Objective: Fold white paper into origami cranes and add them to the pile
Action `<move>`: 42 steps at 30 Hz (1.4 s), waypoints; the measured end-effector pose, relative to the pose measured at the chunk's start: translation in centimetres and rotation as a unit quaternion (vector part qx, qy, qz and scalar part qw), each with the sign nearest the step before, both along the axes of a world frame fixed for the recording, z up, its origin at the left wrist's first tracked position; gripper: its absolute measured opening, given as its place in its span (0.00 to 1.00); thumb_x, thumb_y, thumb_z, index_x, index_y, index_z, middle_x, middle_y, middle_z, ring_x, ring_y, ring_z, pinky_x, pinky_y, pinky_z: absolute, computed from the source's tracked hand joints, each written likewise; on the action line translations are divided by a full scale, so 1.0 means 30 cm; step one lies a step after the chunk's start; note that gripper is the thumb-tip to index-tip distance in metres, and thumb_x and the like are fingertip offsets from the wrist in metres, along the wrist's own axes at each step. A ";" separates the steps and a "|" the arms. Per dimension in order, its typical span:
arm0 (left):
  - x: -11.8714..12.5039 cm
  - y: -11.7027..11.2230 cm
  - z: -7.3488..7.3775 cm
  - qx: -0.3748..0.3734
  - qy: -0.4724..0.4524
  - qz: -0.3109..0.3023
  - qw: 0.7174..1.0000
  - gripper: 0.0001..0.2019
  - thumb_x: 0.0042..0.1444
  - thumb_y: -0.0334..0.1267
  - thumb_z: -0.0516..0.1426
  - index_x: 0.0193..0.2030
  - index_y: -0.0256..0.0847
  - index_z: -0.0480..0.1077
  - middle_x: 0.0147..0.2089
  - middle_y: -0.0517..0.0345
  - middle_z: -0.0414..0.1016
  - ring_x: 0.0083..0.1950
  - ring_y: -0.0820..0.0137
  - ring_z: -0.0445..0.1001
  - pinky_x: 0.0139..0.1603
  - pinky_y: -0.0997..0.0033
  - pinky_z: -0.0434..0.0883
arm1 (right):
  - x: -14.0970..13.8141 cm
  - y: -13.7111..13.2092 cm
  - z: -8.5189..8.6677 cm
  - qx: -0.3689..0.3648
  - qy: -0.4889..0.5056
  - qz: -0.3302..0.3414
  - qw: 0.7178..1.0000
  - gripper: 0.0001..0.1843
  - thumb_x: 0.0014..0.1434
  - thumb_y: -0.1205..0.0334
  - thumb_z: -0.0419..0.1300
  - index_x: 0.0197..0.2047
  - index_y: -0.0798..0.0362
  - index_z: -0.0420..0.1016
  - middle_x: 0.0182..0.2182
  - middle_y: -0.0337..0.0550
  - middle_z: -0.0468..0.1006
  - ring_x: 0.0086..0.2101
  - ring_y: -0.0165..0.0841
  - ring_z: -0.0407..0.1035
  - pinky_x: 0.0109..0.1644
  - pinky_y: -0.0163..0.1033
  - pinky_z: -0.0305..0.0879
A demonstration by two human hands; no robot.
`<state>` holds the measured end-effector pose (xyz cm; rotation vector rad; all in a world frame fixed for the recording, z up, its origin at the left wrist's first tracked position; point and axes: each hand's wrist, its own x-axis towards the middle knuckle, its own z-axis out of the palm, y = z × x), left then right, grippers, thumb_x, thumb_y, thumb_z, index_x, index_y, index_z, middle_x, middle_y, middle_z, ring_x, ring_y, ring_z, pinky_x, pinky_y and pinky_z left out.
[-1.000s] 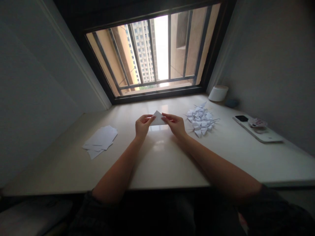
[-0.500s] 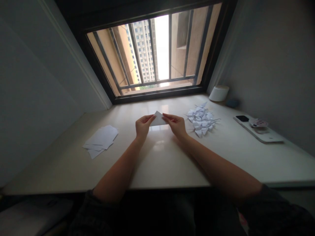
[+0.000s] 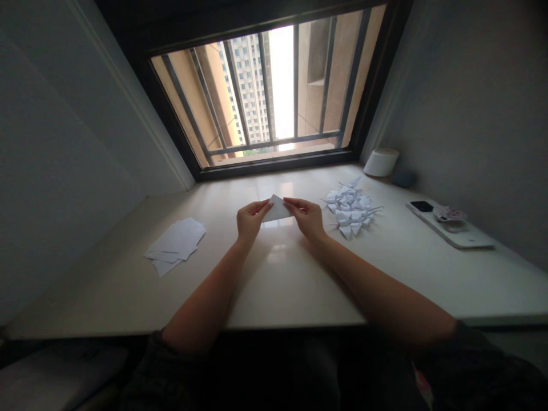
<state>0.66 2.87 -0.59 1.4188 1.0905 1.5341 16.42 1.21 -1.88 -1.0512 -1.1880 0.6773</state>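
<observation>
A small white sheet of paper [image 3: 276, 210], folded to a peak at its top, is held up between my hands over the middle of the white table. My left hand [image 3: 250, 218] pinches its left edge with thumb and fingers. On the opposite edge, my right hand [image 3: 308, 216] grips it the same way. Just right of my right hand lies a pile of folded paper cranes [image 3: 350, 208]. A loose stack of white paper sheets [image 3: 176, 244] rests on the table to the left.
The white table [image 3: 274, 297] runs up to a barred window [image 3: 274, 97]. At the right lies a white phone [image 3: 449, 228] with a small clear-and-pink item [image 3: 450, 214] on it. A white cylindrical object [image 3: 381, 162] and a dark rounded object [image 3: 405, 179] stand by the right wall.
The folded paper has tilted slightly between my fingers, and its lower edge sits a little lower. Both hands keep their hold and have hardly moved.
</observation>
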 end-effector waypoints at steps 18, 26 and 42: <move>-0.014 0.005 0.002 -0.100 -0.020 -0.055 0.993 0.20 0.36 0.47 0.70 0.37 0.40 0.80 0.37 0.50 0.82 0.35 0.66 0.76 0.39 0.67 0.70 | 0.008 0.010 -0.015 -0.003 -0.013 0.000 1.000 0.12 0.52 0.55 0.63 0.38 0.48 0.83 0.37 0.43 0.84 0.38 0.40 0.77 0.45 0.43 0.72; -0.018 -0.007 0.012 -0.115 0.003 -0.046 0.992 0.20 0.36 0.48 0.70 0.35 0.39 0.81 0.36 0.48 0.82 0.33 0.66 0.75 0.36 0.68 0.67 | 0.009 0.009 -0.013 -0.012 -0.024 0.006 1.000 0.11 0.53 0.56 0.63 0.38 0.49 0.83 0.36 0.43 0.84 0.38 0.40 0.77 0.45 0.43 0.72; -0.029 0.001 0.005 -0.116 0.050 -0.050 0.991 0.20 0.37 0.49 0.69 0.36 0.39 0.81 0.34 0.48 0.81 0.32 0.65 0.74 0.32 0.69 0.65 | 0.009 0.011 -0.016 -0.009 -0.023 0.008 1.000 0.11 0.53 0.57 0.62 0.37 0.48 0.83 0.36 0.42 0.84 0.38 0.40 0.77 0.44 0.42 0.71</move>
